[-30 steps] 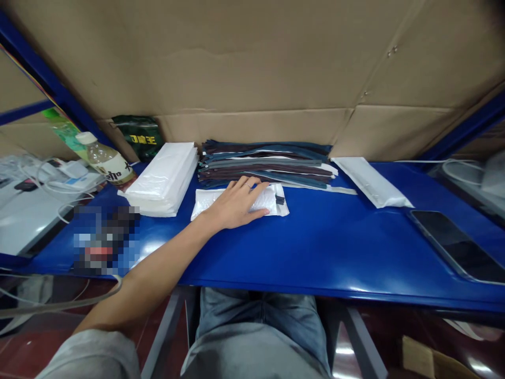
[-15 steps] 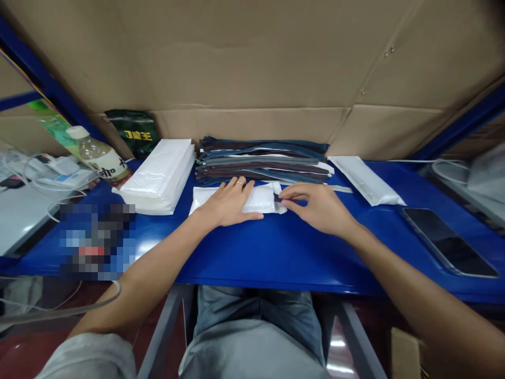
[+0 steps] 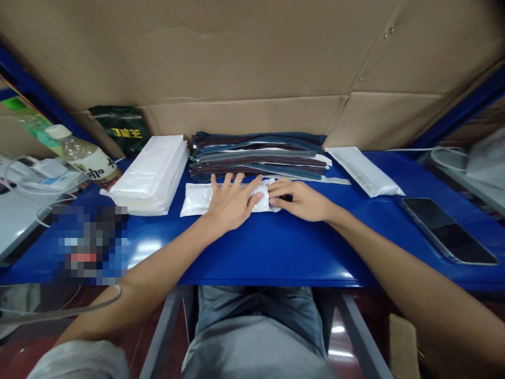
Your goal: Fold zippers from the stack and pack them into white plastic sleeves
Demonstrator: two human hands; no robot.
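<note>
here, the biggest thing before me is the blue table (image 3: 300, 247), backed by a wall of brown cardboard (image 3: 252, 58). along the far edge of the table lies a long stack of dark zippers (image 3: 260, 157), blue, grey and brown, with a thick pile of white bags (image 3: 152, 173) just to its left and one filled white bag (image 3: 365, 171) lying at an angle just to its right. a black phone (image 3: 447, 229) rests flat on the table, well apart on the right. on the left, a plastic bottle (image 3: 84, 160) lies tilted beside a tangle of white cables (image 3: 35, 176), and a dark green packet (image 3: 118, 129) leans against the cardboard behind the pile of bags.

just in front of the zipper stack, touching the table, lies the white padded bag (image 3: 197, 197) i am working on. my left hand (image 3: 231, 202) is spread flat on top of it, fingers splayed and relaxed, pressing it down rather than gripping. my right hand (image 3: 302, 200) meets the bag's right end, thumb and fingertips pinched together there; a small dark piece (image 3: 289, 198) shows just under the fingers, but i cannot tell exactly what it is or whether i grip it or the bag's edge. there is a thin ring (image 3: 238, 181) on one left finger.
</note>
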